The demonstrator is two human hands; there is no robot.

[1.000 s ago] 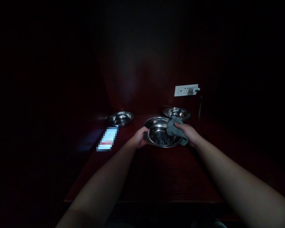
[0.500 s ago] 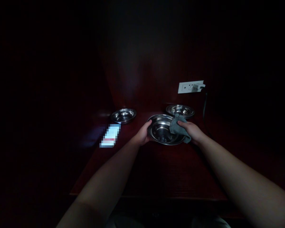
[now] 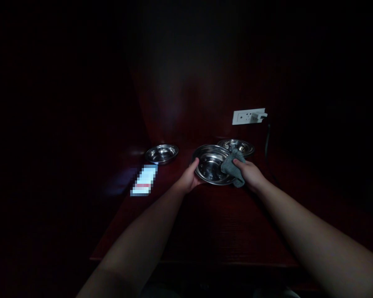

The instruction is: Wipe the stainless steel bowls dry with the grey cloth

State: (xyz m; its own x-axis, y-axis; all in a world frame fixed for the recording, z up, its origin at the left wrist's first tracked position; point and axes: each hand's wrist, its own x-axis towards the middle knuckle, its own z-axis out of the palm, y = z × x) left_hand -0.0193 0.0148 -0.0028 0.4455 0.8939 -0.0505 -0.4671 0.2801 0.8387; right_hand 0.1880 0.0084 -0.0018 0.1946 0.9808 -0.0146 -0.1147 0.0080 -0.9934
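A shiny steel bowl (image 3: 211,167) is held up above the dark red table, its inside tilted towards me. My left hand (image 3: 190,178) grips its left rim, thumb on the inner edge and fingers underneath. At the right rim my right hand (image 3: 248,173) pinches a grey-green cloth (image 3: 232,167), which is folded over the edge and lies against the bowl's inner wall. The fingers of the right hand are mostly hidden behind cloth and bowl.
Behind the cloth, steel dishes (image 3: 240,145) stand at the back wall. Another steel bowl (image 3: 161,154) sits at the back left, with a lit, pixelated screen (image 3: 144,181) in front. A wall socket (image 3: 248,116) holds a plug with a hanging cable (image 3: 267,142). The surroundings are very dark.
The held bowl has tipped more towards me and risen slightly. The right hand and cloth have shifted a little to the left along with its right rim.
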